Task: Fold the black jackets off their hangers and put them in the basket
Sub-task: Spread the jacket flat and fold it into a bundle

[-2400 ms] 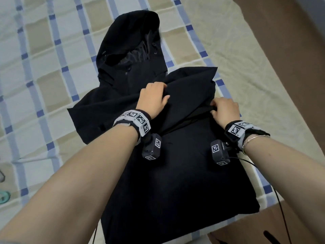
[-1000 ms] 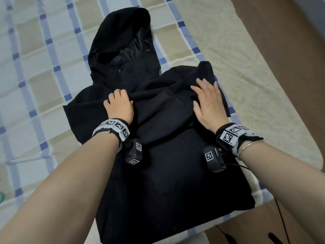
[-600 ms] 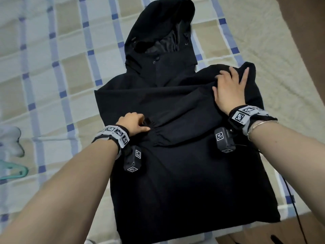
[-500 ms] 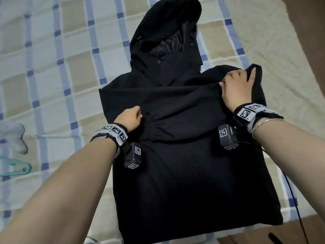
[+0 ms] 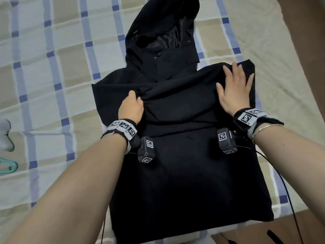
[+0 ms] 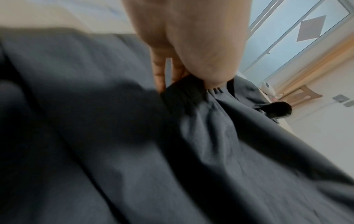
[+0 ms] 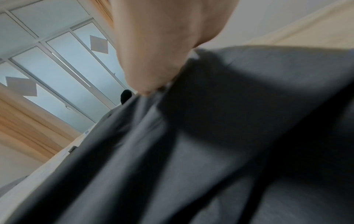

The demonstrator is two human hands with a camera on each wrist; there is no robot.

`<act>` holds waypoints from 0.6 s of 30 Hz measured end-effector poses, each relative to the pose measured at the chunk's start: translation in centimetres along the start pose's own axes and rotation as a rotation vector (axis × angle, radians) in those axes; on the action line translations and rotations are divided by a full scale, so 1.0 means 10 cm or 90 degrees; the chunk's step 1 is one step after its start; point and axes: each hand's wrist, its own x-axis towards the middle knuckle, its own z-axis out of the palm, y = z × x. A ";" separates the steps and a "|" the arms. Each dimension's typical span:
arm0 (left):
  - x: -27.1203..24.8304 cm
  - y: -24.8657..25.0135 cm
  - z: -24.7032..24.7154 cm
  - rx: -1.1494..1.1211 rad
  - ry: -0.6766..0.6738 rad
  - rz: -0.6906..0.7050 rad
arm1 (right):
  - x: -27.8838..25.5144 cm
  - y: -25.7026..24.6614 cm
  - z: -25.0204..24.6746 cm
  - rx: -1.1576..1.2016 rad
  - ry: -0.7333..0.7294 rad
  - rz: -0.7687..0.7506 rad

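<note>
Left hand (image 5: 131,109) pinching the ribbed cuff (image 6: 184,92) of a folded-over sleeve, right hand (image 5: 234,90) spread flat, fingers straight, pressing the sleeve's far end, black hooded fabric jacket (image 5: 184,173) lying flat on a blue-and-beige checked bedsheet (image 5: 52,67), teal plastic hanger (image 5: 8,167) at left edge.

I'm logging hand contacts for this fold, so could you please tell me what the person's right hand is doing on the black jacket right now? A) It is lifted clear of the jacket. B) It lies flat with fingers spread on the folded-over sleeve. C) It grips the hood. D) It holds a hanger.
B: in the head view the right hand lies flat, fingers spread, on the sleeve folded across the black jacket.
</note>
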 end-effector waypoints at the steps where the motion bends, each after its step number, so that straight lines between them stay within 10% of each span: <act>1: 0.03 -0.09 -0.09 -0.005 0.037 -0.010 | -0.03 0.03 0.03 -0.015 -0.028 0.002; 8: 0.01 -0.56 -0.25 0.238 0.111 -0.118 | -0.16 0.04 0.30 -0.065 -0.178 0.073; 11: -0.01 -0.45 -0.10 0.241 0.217 0.078 | -0.17 0.01 0.29 -0.074 -0.141 0.016; 15: 0.08 -0.22 0.19 0.325 0.134 0.483 | -0.08 -0.05 0.29 -0.072 -0.104 -0.068; 18: 0.15 -0.19 0.31 0.417 0.035 0.534 | 0.01 -0.10 0.37 -0.072 -0.102 -0.096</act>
